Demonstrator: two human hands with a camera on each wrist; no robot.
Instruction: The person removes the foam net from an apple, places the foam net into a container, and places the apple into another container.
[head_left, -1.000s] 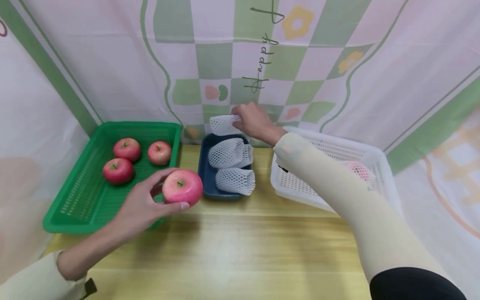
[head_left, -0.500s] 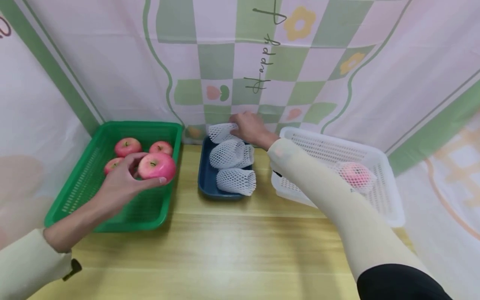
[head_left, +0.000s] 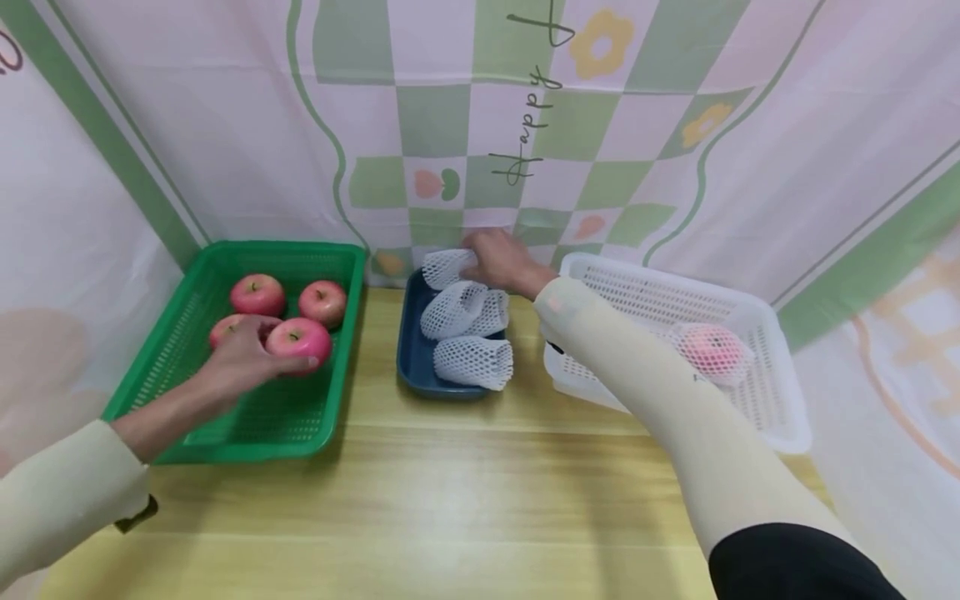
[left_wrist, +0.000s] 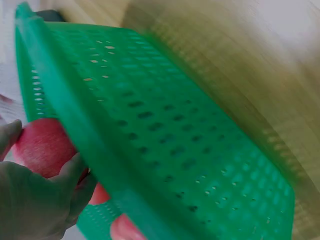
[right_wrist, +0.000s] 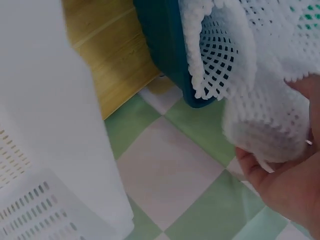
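Thumb and fingers of my left hand (head_left: 238, 357) grip a red apple (head_left: 298, 342) low over the green basket (head_left: 288, 429). In the left wrist view that apple (left_wrist: 44, 146) shows just inside the basket's rim. Several other apples (head_left: 257, 295) lie in the basket, one partly hidden by the hand. My right hand (head_left: 504, 262) pinches a white foam net sleeve (head_left: 444, 268) at the far end of the blue tray (head_left: 406, 362). The right wrist view shows the thumb and fingers around this sleeve (right_wrist: 267, 120). More foam net sleeves (head_left: 472, 362) lie in the tray.
A white basket (head_left: 787, 367) at the right holds an apple wrapped in foam net (head_left: 711, 352); my right forearm crosses above its near edge. Behind the wooden table (head_left: 450, 492) hangs a checked cloth (head_left: 431, 121), close to my right hand.
My left hand has carried the apple left from beside the blue tray and down to the green basket. My right hand has lowered its foam net sleeve slightly onto the tray's far end.
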